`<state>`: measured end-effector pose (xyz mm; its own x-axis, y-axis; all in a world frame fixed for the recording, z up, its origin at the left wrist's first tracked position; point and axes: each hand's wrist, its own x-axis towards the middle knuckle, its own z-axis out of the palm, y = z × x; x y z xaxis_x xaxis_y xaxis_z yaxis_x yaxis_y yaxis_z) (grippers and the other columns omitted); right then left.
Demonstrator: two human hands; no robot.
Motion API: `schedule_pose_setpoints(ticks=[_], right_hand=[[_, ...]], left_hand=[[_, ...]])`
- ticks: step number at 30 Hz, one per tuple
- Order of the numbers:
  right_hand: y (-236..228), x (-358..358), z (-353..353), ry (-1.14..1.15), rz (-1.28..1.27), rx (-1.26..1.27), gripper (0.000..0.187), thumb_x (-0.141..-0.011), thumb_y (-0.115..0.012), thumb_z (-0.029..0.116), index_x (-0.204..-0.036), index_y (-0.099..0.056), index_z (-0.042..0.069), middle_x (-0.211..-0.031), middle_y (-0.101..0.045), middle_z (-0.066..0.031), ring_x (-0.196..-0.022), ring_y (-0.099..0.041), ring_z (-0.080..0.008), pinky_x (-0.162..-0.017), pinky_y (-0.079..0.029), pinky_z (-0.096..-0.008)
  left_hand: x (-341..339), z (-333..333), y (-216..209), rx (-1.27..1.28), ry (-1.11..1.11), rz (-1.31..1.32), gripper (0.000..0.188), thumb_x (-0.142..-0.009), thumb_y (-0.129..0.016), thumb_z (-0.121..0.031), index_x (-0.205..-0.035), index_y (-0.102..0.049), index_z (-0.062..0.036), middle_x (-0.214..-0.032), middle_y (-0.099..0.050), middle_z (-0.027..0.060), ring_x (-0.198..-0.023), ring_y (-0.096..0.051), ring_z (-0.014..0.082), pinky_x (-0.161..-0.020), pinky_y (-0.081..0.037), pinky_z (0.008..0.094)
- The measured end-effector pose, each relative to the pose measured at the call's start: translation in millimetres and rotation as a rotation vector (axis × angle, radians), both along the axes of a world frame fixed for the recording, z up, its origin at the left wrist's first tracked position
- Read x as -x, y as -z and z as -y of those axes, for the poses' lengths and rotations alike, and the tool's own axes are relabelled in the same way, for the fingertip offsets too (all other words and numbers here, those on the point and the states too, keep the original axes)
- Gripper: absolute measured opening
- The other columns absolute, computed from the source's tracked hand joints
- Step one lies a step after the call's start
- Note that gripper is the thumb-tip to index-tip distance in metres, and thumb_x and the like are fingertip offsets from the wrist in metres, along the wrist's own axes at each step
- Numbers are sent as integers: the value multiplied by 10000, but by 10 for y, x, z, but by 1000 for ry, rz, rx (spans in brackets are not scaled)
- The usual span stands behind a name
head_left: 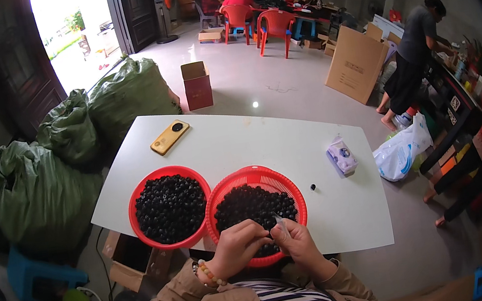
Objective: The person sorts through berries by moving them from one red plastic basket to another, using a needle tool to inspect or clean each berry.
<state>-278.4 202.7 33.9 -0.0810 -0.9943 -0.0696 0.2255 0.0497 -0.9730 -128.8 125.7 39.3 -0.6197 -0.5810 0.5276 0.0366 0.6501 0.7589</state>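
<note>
Over the near side of a red plastic basket [301, 204], both my hands come close together. My left hand [240, 247], with a beaded bracelet at the wrist, is closed in a pinch; what its fingertips hold is too small to make out. A thin, pale, translucent strip-like tool [280, 222] sticks up from the closed fingers of my right hand [299, 246]. Small black ring-like parts [255, 201] fill the basket beneath. Left of it, touching, stands a red basin [132, 209] heaped with similar black parts [171, 207].
The white table [239, 141] also bears a gold phone [170, 137], a tissue pack [341, 156] and one loose black part [313, 187]. Green sacks [42, 193] stand left, beside a blue stool [42, 277]. A person [418, 43] stands at the right; others sit farther back.
</note>
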Motion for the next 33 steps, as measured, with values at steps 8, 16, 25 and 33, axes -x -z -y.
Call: schedule_pose_setpoints(ticks=[8,16,25,33], right_hand=[[10,-30,-68,33,12,-10,221,-888,-473,250,-816,-553,57,-653,-427,89,-580,-342,9,-503,-269,-147],[45,-10,-89,-60,127,-117,258,-889,-453,304,-787,-523,78,-598,-401,85,-501,-327,5,-439,-242,-149],[60,2,-53,-92,360,-221,263,-857,-491,354,-761,-435,116,-542,-329,62,-441,-287,-38,-417,-248,-189],[8,66,32,-94,393,-267,239,-869,-479,322,-757,-442,114,-538,-336,66,-432,-286,-33,-409,-243,-189]], left_hand=[[39,-137,13,2,-71,18,125,-663,-651,24,-755,-566,21,-730,-560,94,-648,-573,194,-550,-457,256],[33,-179,39,18,-51,-37,115,-668,-638,40,-770,-589,19,-747,-575,94,-649,-584,189,-565,-470,253],[89,-138,45,-51,-41,-35,88,-688,-638,-15,-746,-577,11,-679,-540,85,-601,-552,211,-534,-433,281],[147,-66,55,-108,-48,17,91,-702,-635,-35,-737,-558,-2,-682,-538,89,-593,-552,216,-526,-432,285]])
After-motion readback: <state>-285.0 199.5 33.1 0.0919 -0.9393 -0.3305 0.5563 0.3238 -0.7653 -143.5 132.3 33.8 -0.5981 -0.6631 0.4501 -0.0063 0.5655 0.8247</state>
